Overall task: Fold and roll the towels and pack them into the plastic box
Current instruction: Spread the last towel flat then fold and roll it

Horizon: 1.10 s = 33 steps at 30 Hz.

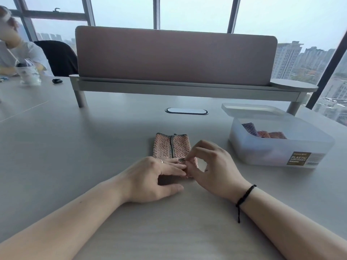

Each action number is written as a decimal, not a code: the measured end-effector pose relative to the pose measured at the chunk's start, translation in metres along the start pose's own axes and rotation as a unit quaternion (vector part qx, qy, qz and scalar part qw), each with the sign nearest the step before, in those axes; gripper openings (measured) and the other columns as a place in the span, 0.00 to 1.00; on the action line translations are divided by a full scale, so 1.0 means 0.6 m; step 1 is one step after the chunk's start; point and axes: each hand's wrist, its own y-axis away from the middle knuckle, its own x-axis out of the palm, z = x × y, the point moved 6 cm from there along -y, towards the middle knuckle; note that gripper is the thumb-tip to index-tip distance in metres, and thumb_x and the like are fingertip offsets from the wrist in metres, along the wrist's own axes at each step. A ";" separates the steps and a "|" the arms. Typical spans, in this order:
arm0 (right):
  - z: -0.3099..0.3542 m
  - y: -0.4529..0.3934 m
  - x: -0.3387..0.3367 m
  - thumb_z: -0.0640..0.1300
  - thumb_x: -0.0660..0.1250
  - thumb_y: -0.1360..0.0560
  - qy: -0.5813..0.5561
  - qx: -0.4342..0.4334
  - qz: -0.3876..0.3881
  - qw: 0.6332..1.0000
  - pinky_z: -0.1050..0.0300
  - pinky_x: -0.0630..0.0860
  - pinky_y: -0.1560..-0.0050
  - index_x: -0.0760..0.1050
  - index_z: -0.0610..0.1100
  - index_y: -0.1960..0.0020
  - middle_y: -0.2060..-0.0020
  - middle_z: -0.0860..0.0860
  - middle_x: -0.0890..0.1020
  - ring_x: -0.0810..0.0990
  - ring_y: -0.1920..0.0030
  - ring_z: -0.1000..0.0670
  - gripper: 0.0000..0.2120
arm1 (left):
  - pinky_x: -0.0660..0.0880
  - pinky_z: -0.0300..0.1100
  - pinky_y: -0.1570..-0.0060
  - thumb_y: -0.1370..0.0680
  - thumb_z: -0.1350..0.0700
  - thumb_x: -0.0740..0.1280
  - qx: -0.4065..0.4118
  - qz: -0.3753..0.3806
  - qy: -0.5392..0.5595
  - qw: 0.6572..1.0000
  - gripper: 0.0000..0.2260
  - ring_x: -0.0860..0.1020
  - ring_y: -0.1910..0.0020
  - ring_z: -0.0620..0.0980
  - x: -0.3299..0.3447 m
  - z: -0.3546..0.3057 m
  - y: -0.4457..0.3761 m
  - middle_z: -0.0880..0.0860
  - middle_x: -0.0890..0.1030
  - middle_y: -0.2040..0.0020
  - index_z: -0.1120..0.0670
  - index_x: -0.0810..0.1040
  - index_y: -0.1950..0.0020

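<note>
Two hands are down on the near end of a small pink towel (pixel 171 146), folded into a narrow strip with its dark-stitched edges meeting along the middle, lying on the grey table (pixel 93 139) with its far end flat and free. The left hand (pixel 150 179) rests with fingers stretched out almost flat, tips pressing on the near edge of the cloth, thumb spread wide on the tabletop, gripping nothing that I can see. The right hand (pixel 212 166) is curled, thumb and fingertips pinched together on that same near edge, and it looks to me like the first turn of the roll is being started here. Off to the right, well apart from the hands, sits the translucent plastic box (pixel 277 147) with its lid (pixel 251 109) propped behind it, and at least three rolled towels (pixel 262 133) already show inside, purple and reddish ones. So I'd say the job is well along. For this step, the trick is a tight first tuck: keep the edge square to the strip, both hands pushing evenly towards the far end, or the roll will cone out and the central seam will splay open. Light downward pressure should keep it firm.
</note>
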 end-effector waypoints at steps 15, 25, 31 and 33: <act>-0.019 0.010 0.028 0.62 0.63 0.26 0.039 0.009 0.191 0.981 0.57 0.76 0.46 0.80 0.53 0.46 0.49 0.59 0.80 0.79 0.48 0.55 0.17 | 0.68 0.49 0.28 0.24 0.51 0.72 -0.075 0.059 0.196 0.976 0.23 0.74 0.31 0.41 0.003 0.009 0.004 0.42 0.77 0.31 0.49 0.75 0.29; -0.028 0.001 0.032 0.60 0.56 0.21 0.052 0.014 0.170 0.984 0.52 0.77 0.52 0.80 0.47 0.52 0.54 0.55 0.81 0.80 0.52 0.51 0.20 | 0.70 0.26 0.40 0.30 0.55 0.79 -0.063 -0.116 0.033 0.991 0.22 0.77 0.43 0.28 -0.046 0.026 0.008 0.38 0.83 0.44 0.44 0.81 0.38; -0.034 0.001 0.029 0.71 0.66 0.32 0.019 0.043 0.178 0.983 0.55 0.77 0.50 0.81 0.53 0.48 0.54 0.56 0.81 0.79 0.53 0.56 0.24 | 0.77 0.31 0.47 0.30 0.62 0.77 -0.072 -0.161 0.040 0.984 0.15 0.82 0.50 0.34 -0.059 0.040 0.010 0.42 0.86 0.52 0.48 0.85 0.46; -0.035 0.001 0.029 0.67 0.69 0.33 0.015 0.044 0.179 0.983 0.55 0.77 0.50 0.81 0.54 0.48 0.54 0.57 0.80 0.79 0.53 0.56 0.22 | 0.79 0.37 0.47 0.30 0.61 0.76 -0.061 -0.172 0.032 0.983 0.12 0.83 0.52 0.37 -0.061 0.041 0.009 0.42 0.86 0.54 0.49 0.86 0.49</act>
